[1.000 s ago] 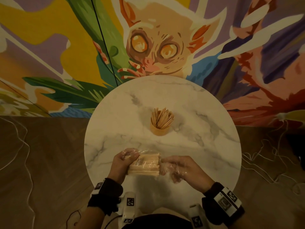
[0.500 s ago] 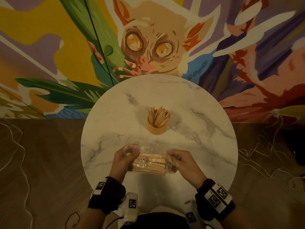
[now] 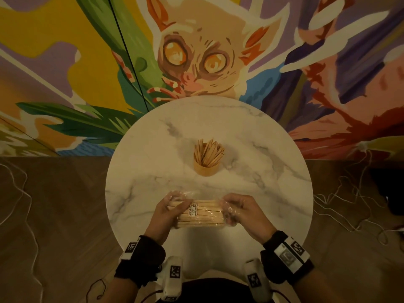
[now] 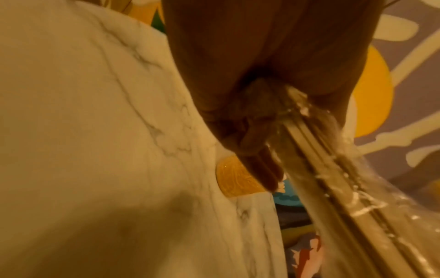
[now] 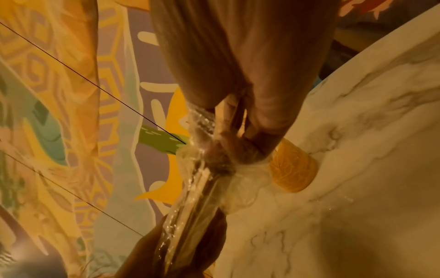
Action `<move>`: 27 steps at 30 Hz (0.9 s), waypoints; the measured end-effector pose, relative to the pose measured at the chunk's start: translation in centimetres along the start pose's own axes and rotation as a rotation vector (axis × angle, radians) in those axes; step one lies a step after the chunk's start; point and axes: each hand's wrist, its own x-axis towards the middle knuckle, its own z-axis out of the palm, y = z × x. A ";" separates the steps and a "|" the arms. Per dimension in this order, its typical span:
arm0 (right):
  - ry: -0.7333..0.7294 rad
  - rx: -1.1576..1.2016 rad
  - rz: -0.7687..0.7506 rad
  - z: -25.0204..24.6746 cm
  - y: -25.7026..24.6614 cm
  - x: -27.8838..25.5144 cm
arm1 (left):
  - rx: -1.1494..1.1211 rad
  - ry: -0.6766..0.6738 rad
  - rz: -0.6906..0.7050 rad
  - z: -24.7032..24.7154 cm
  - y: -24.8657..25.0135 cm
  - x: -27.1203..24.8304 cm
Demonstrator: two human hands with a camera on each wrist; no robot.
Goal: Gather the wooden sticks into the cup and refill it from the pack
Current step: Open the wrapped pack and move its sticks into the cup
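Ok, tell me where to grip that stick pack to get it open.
Grip the pack by its loose plastic ends, coming in from either side, as the left hand and right hand do now. It lies lengthwise between them, and the film bunches past the stick ends, probably giving slack to pull apart.

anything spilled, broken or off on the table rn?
Nothing stands out. The cup stands upright on the marble table with its sticks inside, none loose. The left hand and right hand hold the wrapped pack level between them.

Marble table (image 3: 273,193) (round); cup (image 3: 205,168) standing mid-top
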 end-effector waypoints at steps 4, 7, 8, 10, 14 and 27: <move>0.025 0.055 0.019 -0.4 0.0 -0.2 | 0.079 -0.064 0.039 -0.4 0.3 -0.4; 0.031 0.117 0.038 -0.5 -0.4 -0.3 | -0.031 -0.002 0.001 -0.7 0.5 -0.4; 0.021 0.097 0.031 -0.5 -0.6 -0.3 | -0.058 0.007 -0.022 -0.7 0.5 -0.4; -0.004 0.012 0.017 -0.3 -1.1 -0.4 | -0.091 0.009 -0.051 -0.7 0.1 -0.5; -0.054 -0.122 0.017 0.4 -1.4 -0.4 | -0.024 0.007 -0.007 -0.1 -0.5 -0.8; 0.155 0.133 -0.023 -0.2 -0.3 -0.3 | 0.055 0.170 0.116 0.2 1.0 -1.0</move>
